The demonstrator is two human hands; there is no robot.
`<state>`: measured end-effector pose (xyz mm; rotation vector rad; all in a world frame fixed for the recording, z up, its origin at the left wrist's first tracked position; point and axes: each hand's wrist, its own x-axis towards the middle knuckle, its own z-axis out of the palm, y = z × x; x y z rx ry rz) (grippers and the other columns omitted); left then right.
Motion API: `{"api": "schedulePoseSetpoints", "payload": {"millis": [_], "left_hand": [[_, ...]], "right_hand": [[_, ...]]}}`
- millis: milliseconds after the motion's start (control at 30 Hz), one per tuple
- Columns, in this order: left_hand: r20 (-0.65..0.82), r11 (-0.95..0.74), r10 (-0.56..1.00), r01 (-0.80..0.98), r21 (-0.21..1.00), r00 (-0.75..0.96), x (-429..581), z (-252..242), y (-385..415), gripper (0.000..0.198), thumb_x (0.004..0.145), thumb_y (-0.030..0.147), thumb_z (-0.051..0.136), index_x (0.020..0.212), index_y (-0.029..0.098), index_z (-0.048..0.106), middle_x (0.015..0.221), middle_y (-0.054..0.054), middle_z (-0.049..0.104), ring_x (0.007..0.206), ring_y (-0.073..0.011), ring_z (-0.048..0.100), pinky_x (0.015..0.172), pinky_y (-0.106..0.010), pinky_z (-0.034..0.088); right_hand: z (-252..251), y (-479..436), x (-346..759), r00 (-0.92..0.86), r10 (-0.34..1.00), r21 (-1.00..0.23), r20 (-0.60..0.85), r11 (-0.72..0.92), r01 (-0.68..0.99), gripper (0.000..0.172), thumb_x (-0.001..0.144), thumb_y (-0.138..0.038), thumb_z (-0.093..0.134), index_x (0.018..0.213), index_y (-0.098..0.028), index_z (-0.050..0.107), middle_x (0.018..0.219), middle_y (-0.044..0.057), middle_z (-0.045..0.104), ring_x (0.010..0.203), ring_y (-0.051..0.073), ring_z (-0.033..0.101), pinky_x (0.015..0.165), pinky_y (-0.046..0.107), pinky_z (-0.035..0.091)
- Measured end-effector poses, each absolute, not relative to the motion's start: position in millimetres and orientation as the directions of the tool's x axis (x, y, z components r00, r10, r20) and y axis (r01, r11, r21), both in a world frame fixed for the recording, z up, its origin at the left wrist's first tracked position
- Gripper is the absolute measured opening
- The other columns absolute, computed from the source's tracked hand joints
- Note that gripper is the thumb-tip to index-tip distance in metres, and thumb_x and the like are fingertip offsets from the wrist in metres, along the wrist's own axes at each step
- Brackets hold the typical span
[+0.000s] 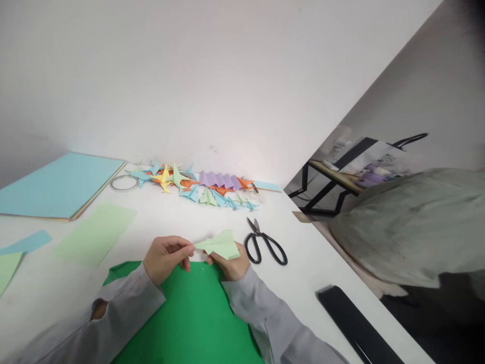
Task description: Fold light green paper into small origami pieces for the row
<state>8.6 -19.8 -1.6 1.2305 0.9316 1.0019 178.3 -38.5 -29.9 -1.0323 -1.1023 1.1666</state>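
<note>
A light green folded paper piece [221, 244] is held between both hands just above a dark green sheet [193, 318] on the white table [303, 273]. My left hand [166, 258] pinches its pointed left tip with thumb and fingers. Underneath its right part, my right hand [231, 263] grips it with closed fingers. Both arms wear grey sleeves.
Black scissors [265, 243] lie just right of my hands. Several folded coloured paper figures [197, 187] sit near the wall, beside a tape ring [124, 182]. A stack of coloured sheets [56, 184] and a loose pale green sheet [94, 233] lie left. A black strip [356, 323] lies right.
</note>
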Motion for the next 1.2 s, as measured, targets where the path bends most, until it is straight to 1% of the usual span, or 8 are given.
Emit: {"api": "schedulePoseSetpoints", "payload": {"millis": [300, 433, 567, 633, 733, 833, 933, 1200], "left_hand": [[-0.113, 0.149, 0.956, -0.113, 0.982, 0.270, 8.9, -4.2, -16.8, 0.013, 0.064, 0.025, 0.067, 0.055, 0.016, 0.064, 0.042, 0.000, 0.057, 0.037, -0.0108, 0.053, 0.040, -0.021, 0.039], [-0.149, 0.211, 0.958, -0.245, 0.946, 0.246, 8.5, -8.5, -14.9, 0.014, 0.062, 0.027, 0.069, 0.058, 0.014, 0.065, 0.046, 0.000, 0.058, 0.038, -0.0104, 0.052, 0.041, -0.023, 0.042], [-0.212, 0.280, 0.955, -0.408, 0.869, 0.206, 9.0, -8.5, -11.2, 0.017, 0.056, 0.024, 0.074, 0.061, 0.012, 0.064, 0.051, 0.000, 0.059, 0.038, -0.0087, 0.051, 0.040, -0.022, 0.042], [-0.253, 0.315, 0.948, -0.470, 0.825, 0.192, 9.4, -6.9, -9.6, 0.018, 0.056, 0.021, 0.074, 0.066, 0.010, 0.064, 0.055, -0.002, 0.061, 0.040, -0.0084, 0.051, 0.041, -0.023, 0.044], [-0.312, 0.363, 0.932, -0.516, 0.776, 0.185, 9.7, -4.4, -8.1, 0.018, 0.061, 0.015, 0.070, 0.076, 0.008, 0.063, 0.064, -0.006, 0.064, 0.043, -0.0097, 0.053, 0.044, -0.026, 0.047], [-0.330, 0.388, 0.922, -0.517, 0.763, 0.204, 9.8, -2.3, -7.9, 0.015, 0.065, 0.008, 0.062, 0.080, 0.006, 0.061, 0.066, -0.007, 0.064, 0.043, -0.0108, 0.054, 0.046, -0.028, 0.048], [-0.319, 0.391, 0.920, -0.505, 0.770, 0.226, 10.2, -1.2, -8.3, 0.009, 0.068, 0.004, 0.056, 0.077, 0.005, 0.060, 0.060, -0.005, 0.061, 0.041, -0.0105, 0.053, 0.046, -0.027, 0.047], [-0.320, 0.403, 0.914, -0.479, 0.780, 0.249, 11.3, -2.8, -6.4, 0.008, 0.070, 0.003, 0.052, 0.069, 0.006, 0.059, 0.054, -0.003, 0.059, 0.040, -0.0097, 0.052, 0.044, -0.026, 0.046]], "right_hand": [[-18.1, -40.0, 189.6, 0.191, 0.966, -0.957, 0.175, 0.212, -0.196, 0.010, 0.057, -0.019, 0.072, 0.064, -0.020, 0.066, 0.053, -0.002, 0.064, 0.044, 0.012, 0.054, 0.044, 0.023, 0.043], [-17.3, -42.0, 187.5, 0.143, 0.970, -0.961, 0.196, 0.219, -0.170, 0.008, 0.058, -0.020, 0.073, 0.060, -0.020, 0.064, 0.049, -0.001, 0.062, 0.044, 0.012, 0.053, 0.044, 0.024, 0.041], [-19.4, -46.7, 180.2, 0.127, 0.965, -0.966, 0.229, 0.241, -0.091, 0.014, 0.058, -0.022, 0.072, 0.071, -0.020, 0.069, 0.068, 0.003, 0.070, 0.058, 0.017, 0.060, 0.048, 0.026, 0.043], [-21.0, -47.8, 178.7, 0.135, 0.963, -0.968, 0.235, 0.244, -0.055, 0.013, 0.059, -0.022, 0.072, 0.072, -0.020, 0.069, 0.064, 0.003, 0.069, 0.055, 0.016, 0.059, 0.046, 0.026, 0.042], [-21.9, -39.8, 182.0, 0.202, 0.961, -0.981, 0.187, 0.192, -0.008, 0.007, 0.057, -0.020, 0.070, 0.058, -0.017, 0.064, 0.043, -0.003, 0.057, 0.038, 0.009, 0.047, 0.039, 0.022, 0.037], [-16.7, -15.9, 185.9, 0.336, 0.940, -0.998, 0.060, 0.056, 0.022, 0.009, 0.056, -0.022, 0.067, 0.058, -0.014, 0.062, 0.039, -0.003, 0.054, 0.033, 0.007, 0.043, 0.033, 0.019, 0.035], [-6.2, 15.2, 180.9, 0.468, 0.876, -0.993, -0.114, -0.110, -0.036, 0.013, 0.048, -0.018, 0.067, 0.056, -0.014, 0.058, 0.053, 0.000, 0.063, 0.035, 0.008, 0.048, 0.028, 0.018, 0.034], [-1.0, 65.4, 154.2, 0.563, 0.820, -0.987, -0.106, -0.157, 0.043, 0.006, 0.063, -0.019, 0.056, 0.063, -0.014, 0.058, 0.062, 0.003, 0.066, 0.035, 0.007, 0.049, 0.031, 0.018, 0.038]]}}
